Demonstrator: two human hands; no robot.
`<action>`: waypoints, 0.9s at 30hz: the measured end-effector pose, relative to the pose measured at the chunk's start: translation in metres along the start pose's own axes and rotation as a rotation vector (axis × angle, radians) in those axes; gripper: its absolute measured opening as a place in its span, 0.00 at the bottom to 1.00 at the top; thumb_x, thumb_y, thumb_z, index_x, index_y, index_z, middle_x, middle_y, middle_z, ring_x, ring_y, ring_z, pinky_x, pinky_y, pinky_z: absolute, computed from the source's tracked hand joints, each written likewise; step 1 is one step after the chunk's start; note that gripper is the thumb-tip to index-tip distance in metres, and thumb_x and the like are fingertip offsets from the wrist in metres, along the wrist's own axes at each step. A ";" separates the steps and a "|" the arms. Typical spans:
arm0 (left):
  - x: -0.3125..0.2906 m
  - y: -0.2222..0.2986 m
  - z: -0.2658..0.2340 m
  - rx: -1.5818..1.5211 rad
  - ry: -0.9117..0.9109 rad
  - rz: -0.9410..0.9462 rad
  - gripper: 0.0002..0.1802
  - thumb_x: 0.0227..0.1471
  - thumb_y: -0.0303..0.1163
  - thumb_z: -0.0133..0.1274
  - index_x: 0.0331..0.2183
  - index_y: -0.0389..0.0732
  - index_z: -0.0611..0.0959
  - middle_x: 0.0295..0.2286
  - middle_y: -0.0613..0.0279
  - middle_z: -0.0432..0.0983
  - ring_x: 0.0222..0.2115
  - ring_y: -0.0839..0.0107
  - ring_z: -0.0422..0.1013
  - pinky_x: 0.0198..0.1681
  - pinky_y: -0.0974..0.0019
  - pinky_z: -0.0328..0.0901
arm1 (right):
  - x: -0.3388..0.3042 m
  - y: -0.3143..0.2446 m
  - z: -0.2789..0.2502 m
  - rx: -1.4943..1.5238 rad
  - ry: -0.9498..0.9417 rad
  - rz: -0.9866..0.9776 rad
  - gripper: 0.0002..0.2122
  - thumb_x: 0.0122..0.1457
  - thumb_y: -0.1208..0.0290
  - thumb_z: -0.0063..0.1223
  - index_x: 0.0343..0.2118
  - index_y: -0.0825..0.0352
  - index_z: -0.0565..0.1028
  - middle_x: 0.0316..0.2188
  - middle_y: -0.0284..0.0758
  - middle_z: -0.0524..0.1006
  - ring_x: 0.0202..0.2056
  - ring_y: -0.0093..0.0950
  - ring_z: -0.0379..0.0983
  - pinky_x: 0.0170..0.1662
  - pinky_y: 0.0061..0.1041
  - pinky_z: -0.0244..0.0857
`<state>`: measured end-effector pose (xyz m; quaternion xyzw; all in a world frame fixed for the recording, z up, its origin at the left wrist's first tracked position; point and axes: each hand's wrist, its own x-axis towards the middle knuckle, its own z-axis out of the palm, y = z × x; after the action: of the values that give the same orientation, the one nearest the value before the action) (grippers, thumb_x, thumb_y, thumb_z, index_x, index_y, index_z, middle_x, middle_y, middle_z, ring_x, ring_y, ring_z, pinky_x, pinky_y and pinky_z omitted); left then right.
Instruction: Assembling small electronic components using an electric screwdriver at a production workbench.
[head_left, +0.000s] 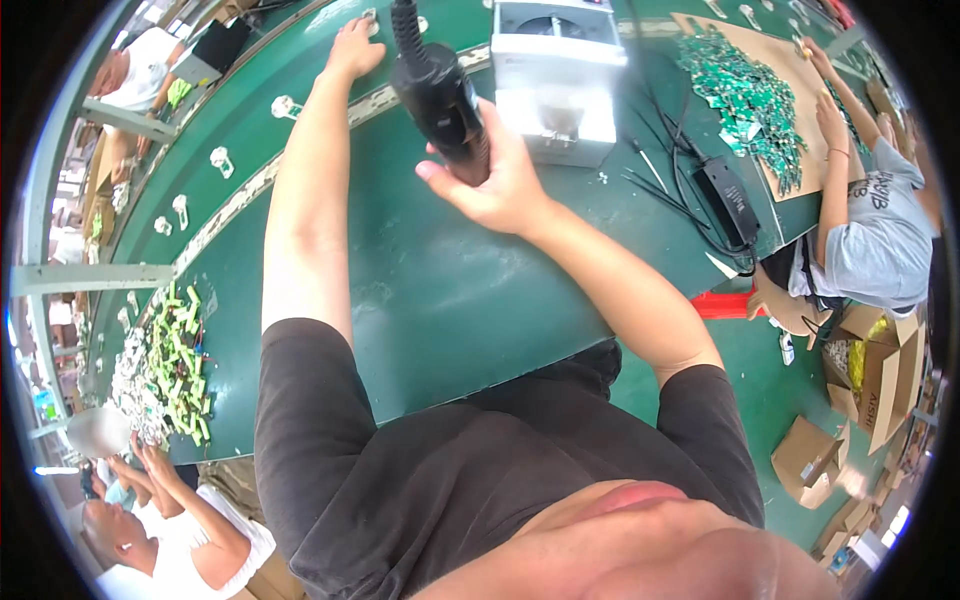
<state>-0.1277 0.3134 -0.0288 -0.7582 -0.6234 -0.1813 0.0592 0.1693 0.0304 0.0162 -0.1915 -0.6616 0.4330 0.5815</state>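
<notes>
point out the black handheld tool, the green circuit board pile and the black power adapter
Black handheld tool [437, 100]: head view, middle of its body.
Green circuit board pile [745, 92]: head view, middle of the heap.
Black power adapter [727, 200]: head view, middle of its casing.

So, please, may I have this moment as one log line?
left hand: at small white part, contact unclear | right hand: holds black corded tool | nearby: white machine, black power adapter, green circuit boards

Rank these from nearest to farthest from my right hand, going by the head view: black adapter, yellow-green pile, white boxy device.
1. White boxy device, just beyond your right hand.
2. Black adapter, to the right on the green bench.
3. Yellow-green pile, at the bench's left side.
</notes>
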 end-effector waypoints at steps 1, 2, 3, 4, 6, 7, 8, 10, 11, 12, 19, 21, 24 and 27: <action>0.000 0.011 0.006 -0.072 0.036 -0.041 0.34 0.47 0.41 0.58 0.57 0.44 0.76 0.59 0.50 0.68 0.62 0.52 0.63 0.64 0.51 0.61 | -0.001 0.002 -0.004 0.009 0.014 -0.003 0.30 0.57 0.78 0.66 0.61 0.68 0.64 0.43 0.31 0.74 0.43 0.19 0.73 0.49 0.24 0.70; -0.003 0.016 0.004 -0.079 0.036 -0.028 0.34 0.47 0.41 0.58 0.57 0.44 0.76 0.59 0.50 0.68 0.62 0.52 0.63 0.64 0.51 0.61 | -0.003 0.005 -0.005 0.023 0.025 0.003 0.30 0.57 0.78 0.66 0.61 0.68 0.64 0.43 0.31 0.74 0.43 0.19 0.73 0.49 0.24 0.70; -0.008 0.018 -0.002 -0.059 0.035 -0.085 0.30 0.46 0.40 0.60 0.52 0.43 0.77 0.54 0.51 0.72 0.58 0.53 0.68 0.60 0.50 0.64 | -0.003 0.006 -0.004 0.042 0.030 0.008 0.30 0.57 0.78 0.65 0.61 0.68 0.64 0.43 0.31 0.75 0.42 0.19 0.73 0.49 0.25 0.70; -0.017 0.018 -0.009 -0.036 0.034 -0.145 0.26 0.45 0.39 0.61 0.48 0.43 0.79 0.49 0.52 0.76 0.54 0.53 0.72 0.55 0.50 0.68 | -0.003 0.006 -0.004 0.041 0.031 0.007 0.30 0.57 0.78 0.65 0.61 0.68 0.64 0.43 0.31 0.75 0.42 0.19 0.73 0.49 0.25 0.70; -0.045 0.020 -0.033 -0.126 0.062 -0.144 0.23 0.45 0.37 0.62 0.44 0.42 0.78 0.45 0.54 0.76 0.49 0.55 0.75 0.51 0.51 0.69 | -0.002 0.003 -0.004 -0.045 0.067 -0.010 0.26 0.58 0.81 0.63 0.58 0.68 0.65 0.42 0.31 0.74 0.41 0.19 0.74 0.48 0.23 0.70; -0.062 0.021 -0.047 -0.214 0.090 -0.147 0.19 0.45 0.36 0.64 0.40 0.41 0.78 0.41 0.55 0.77 0.44 0.56 0.77 0.47 0.52 0.71 | -0.002 0.001 -0.003 -0.042 0.062 -0.012 0.26 0.58 0.81 0.63 0.58 0.68 0.65 0.42 0.31 0.74 0.41 0.19 0.74 0.48 0.23 0.70; -0.076 0.034 -0.062 -0.181 0.136 -0.103 0.19 0.45 0.34 0.63 0.40 0.40 0.78 0.40 0.55 0.77 0.42 0.57 0.78 0.46 0.54 0.71 | -0.003 -0.001 -0.005 -0.043 0.099 0.035 0.24 0.58 0.82 0.62 0.56 0.67 0.66 0.42 0.31 0.74 0.40 0.18 0.74 0.46 0.22 0.70; -0.114 0.058 -0.091 -0.273 0.133 -0.060 0.19 0.46 0.29 0.61 0.42 0.38 0.77 0.42 0.53 0.75 0.38 0.59 0.79 0.44 0.58 0.72 | -0.001 -0.002 -0.005 -0.045 0.178 0.061 0.29 0.55 0.77 0.63 0.59 0.70 0.65 0.40 0.37 0.79 0.40 0.23 0.77 0.47 0.26 0.72; -0.131 0.084 -0.103 -0.379 0.040 0.009 0.20 0.46 0.27 0.60 0.44 0.37 0.78 0.43 0.52 0.75 0.38 0.59 0.79 0.45 0.57 0.72 | 0.002 -0.008 -0.012 0.035 0.225 0.037 0.25 0.56 0.79 0.62 0.56 0.70 0.66 0.39 0.34 0.79 0.39 0.21 0.77 0.44 0.25 0.72; -0.154 0.108 -0.119 -0.478 -0.042 0.056 0.20 0.47 0.24 0.59 0.45 0.37 0.78 0.45 0.52 0.75 0.37 0.58 0.79 0.46 0.57 0.72 | 0.007 -0.021 -0.016 0.100 0.271 -0.012 0.22 0.56 0.82 0.61 0.53 0.70 0.67 0.38 0.33 0.78 0.38 0.20 0.76 0.43 0.23 0.72; -0.257 0.206 -0.128 -0.418 -0.320 0.728 0.14 0.47 0.19 0.57 0.39 0.40 0.85 0.56 0.59 0.73 0.55 0.52 0.71 0.55 0.54 0.71 | 0.049 -0.054 -0.078 -0.190 0.369 -0.501 0.37 0.58 0.89 0.52 0.68 0.71 0.47 0.46 0.40 0.69 0.23 0.19 0.70 0.24 0.19 0.70; -0.250 0.209 -0.107 -0.411 -0.157 0.748 0.13 0.46 0.20 0.58 0.37 0.41 0.85 0.56 0.60 0.72 0.57 0.52 0.69 0.55 0.54 0.71 | 0.055 -0.058 -0.081 -0.121 0.375 -0.534 0.36 0.58 0.90 0.50 0.68 0.69 0.48 0.45 0.39 0.70 0.22 0.20 0.70 0.24 0.19 0.69; -0.251 0.208 -0.104 -0.441 -0.007 0.701 0.11 0.44 0.22 0.59 0.34 0.42 0.86 0.57 0.60 0.72 0.60 0.51 0.66 0.57 0.53 0.70 | 0.056 -0.054 -0.085 -0.149 0.343 -0.498 0.36 0.58 0.90 0.50 0.69 0.67 0.49 0.45 0.39 0.70 0.22 0.20 0.70 0.24 0.19 0.69; -0.259 0.203 -0.107 -0.524 -0.088 0.598 0.07 0.41 0.25 0.63 0.29 0.41 0.86 0.59 0.57 0.71 0.61 0.49 0.65 0.59 0.52 0.69 | 0.056 -0.041 -0.081 -0.103 0.329 -0.434 0.35 0.58 0.90 0.51 0.68 0.68 0.53 0.43 0.38 0.71 0.21 0.19 0.70 0.24 0.18 0.69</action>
<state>0.0062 -0.0034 0.0073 -0.9027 -0.3098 -0.2763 -0.1129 0.2410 0.0784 0.0785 -0.1424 -0.6051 0.2270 0.7497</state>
